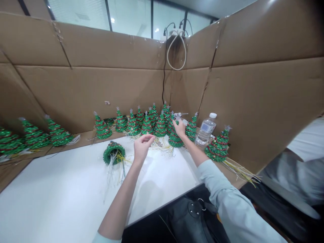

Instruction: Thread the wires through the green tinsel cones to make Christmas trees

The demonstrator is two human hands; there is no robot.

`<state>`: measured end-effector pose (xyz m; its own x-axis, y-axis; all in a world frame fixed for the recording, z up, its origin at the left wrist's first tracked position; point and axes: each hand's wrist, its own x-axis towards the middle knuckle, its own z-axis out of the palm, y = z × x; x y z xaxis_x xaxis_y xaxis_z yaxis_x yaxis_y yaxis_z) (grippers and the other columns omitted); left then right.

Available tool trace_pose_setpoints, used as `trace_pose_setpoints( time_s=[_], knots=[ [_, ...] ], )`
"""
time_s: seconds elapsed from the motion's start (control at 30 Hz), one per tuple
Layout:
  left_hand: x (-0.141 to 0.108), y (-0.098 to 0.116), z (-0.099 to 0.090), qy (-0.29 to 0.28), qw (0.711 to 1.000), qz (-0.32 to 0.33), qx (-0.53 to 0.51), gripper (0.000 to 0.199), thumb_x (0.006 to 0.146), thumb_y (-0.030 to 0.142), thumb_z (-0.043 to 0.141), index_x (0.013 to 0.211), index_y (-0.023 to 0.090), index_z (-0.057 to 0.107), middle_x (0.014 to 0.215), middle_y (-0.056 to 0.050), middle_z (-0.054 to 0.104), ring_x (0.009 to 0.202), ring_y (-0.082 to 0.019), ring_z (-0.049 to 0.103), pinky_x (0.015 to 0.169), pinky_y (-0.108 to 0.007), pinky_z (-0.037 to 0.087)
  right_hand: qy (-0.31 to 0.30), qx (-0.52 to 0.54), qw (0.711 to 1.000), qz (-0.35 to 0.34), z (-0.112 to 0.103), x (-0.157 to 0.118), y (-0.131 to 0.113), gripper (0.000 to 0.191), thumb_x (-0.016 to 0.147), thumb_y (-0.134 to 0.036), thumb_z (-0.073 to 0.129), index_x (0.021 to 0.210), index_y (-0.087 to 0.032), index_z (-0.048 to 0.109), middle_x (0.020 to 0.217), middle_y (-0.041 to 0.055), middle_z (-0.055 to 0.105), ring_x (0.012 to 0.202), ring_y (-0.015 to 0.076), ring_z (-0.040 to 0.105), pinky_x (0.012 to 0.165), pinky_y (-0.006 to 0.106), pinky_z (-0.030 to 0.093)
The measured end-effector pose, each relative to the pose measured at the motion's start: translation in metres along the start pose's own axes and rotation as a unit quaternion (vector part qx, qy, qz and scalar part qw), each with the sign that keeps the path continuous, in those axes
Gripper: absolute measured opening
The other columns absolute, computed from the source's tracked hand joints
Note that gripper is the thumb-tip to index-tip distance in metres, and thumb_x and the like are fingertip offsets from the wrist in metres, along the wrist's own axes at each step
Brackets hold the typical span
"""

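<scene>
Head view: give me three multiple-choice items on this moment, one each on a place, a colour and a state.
1. The right hand rests on: A) a black bag B) a green tinsel tree C) a cardboard wall
2. The water bottle has a cap that is: A) blue B) red C) white
3. The green tree nearest the left hand is: A) upright B) on its side C) held in that hand

1 B: the hand sits on its tip.
2 C: the cap shows white.
3 B: its hollow base shows.
</scene>
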<state>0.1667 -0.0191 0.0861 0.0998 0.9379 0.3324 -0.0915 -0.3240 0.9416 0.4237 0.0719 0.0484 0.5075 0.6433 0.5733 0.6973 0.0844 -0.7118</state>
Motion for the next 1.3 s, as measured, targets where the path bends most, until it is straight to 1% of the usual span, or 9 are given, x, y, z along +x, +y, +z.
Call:
trace_pose_setpoints(
  time_s=[0.17,0.33,0.4,0.47,0.53,0.8,0.97,1.1,1.3],
  knots=[
    [-0.017,0.034,-0.034,0.056,0.968,0.217,0.109,0.014,0.069,0.033,0.064,0.068,0.019,0.065,0.07,-0.001,0.06,0.059,-0.01,0.05,0.053,-0.021,0.04,0.007,0.008,1.0,0.001,-0.008,-0.009,-0.008,0.045,0.071,-0.048,0.053,0.101,-0.016,0.05,0.095,0.011,0.059,0.088,0.0231,0.052,0.082,0.036,0.039],
    [-0.029,0.052,-0.056,0.112,0.951,0.246,0.147,0.019,0.061,0.038,0.072,0.059,0.023,0.061,0.065,-0.001,0.057,0.063,-0.013,0.049,0.058,-0.024,0.041,0.191,0.071,0.979,-0.028,-0.03,-0.056,-0.077,0.045,0.076,-0.038,0.051,0.112,-0.014,0.042,0.115,0.0154,0.048,0.109,0.0234,0.043,0.094,0.041,0.034],
    [-0.031,0.055,-0.062,0.12,0.944,0.259,0.164,0.024,0.059,0.041,0.074,0.057,0.023,0.058,0.063,-0.001,0.056,0.064,-0.014,0.048,0.06,-0.025,0.041,0.056,0.167,0.978,-0.111,-0.044,-0.084,-0.122,0.03,0.08,-0.036,0.047,0.104,-0.018,0.048,0.102,0.0097,0.055,0.095,0.0187,0.051,0.087,0.036,0.041],
    [-0.032,0.056,-0.068,0.121,0.933,0.283,0.186,0.026,0.061,0.043,0.072,0.057,0.023,0.057,0.063,-0.002,0.056,0.063,-0.014,0.048,0.061,-0.025,0.041,-0.15,0.252,0.932,-0.215,-0.059,-0.11,-0.164,0.028,0.08,-0.034,0.051,0.105,-0.02,0.051,0.095,0.0053,0.059,0.086,0.0153,0.056,0.081,0.032,0.045],
    [-0.035,0.057,-0.074,0.123,0.921,0.306,0.208,0.026,0.063,0.044,0.07,0.059,0.022,0.057,0.063,-0.002,0.056,0.062,-0.014,0.048,0.062,-0.025,0.041,-0.267,0.273,0.878,-0.287,-0.069,-0.13,-0.196,0.024,0.078,-0.032,0.057,0.098,-0.021,0.057,0.09,0.0032,0.061,0.081,0.0131,0.058,0.077,0.029,0.046],
    [-0.045,0.059,-0.104,0.101,0.888,0.353,0.278,0.023,0.065,0.041,0.07,0.068,0.021,0.058,0.068,-0.003,0.058,0.066,-0.014,0.052,0.067,-0.024,0.042,-0.241,0.31,0.866,-0.308,-0.066,-0.161,-0.227,0.014,0.076,-0.033,0.06,0.082,-0.022,0.066,0.078,0.0001,0.066,0.069,0.0103,0.058,0.065,0.025,0.047],
    [-0.028,0.048,-0.146,0.174,0.891,0.272,0.318,0.021,0.073,0.039,0.061,0.082,0.02,0.061,0.077,-0.003,0.06,0.067,-0.013,0.053,0.067,-0.023,0.04,-0.2,0.332,0.901,-0.194,-0.055,-0.166,-0.222,0.019,0.076,-0.037,0.059,0.072,-0.02,0.066,0.064,-0.0002,0.065,0.058,0.0109,0.058,0.058,0.024,0.046],
    [-0.009,0.013,-0.191,0.189,0.903,0.095,0.373,0.022,0.076,0.037,0.051,0.079,0.018,0.062,0.072,-0.003,0.064,0.064,-0.014,0.056,0.066,-0.024,0.039,-0.181,0.38,0.906,-0.042,-0.023,-0.164,-0.202,0.032,0.079,-0.045,0.051,0.065,-0.017,0.059,0.044,-0.0028,0.054,0.04,0.0088,0.047,0.044,0.021,0.039],
    [0.005,-0.035,-0.202,0.124,0.909,-0.029,0.397,0.027,0.078,0.033,0.04,0.074,0.019,0.063,0.068,-0.005,0.066,0.066,-0.016,0.058,0.063,-0.023,0.039,-0.344,0.185,0.92,-0.029,0.053,-0.169,-0.188,0.027,0.085,-0.03,0.042,0.074,-0.016,0.062,0.067,0.0047,0.066,0.064,0.0141,0.061,0.062,0.025,0.045]
  ],
)
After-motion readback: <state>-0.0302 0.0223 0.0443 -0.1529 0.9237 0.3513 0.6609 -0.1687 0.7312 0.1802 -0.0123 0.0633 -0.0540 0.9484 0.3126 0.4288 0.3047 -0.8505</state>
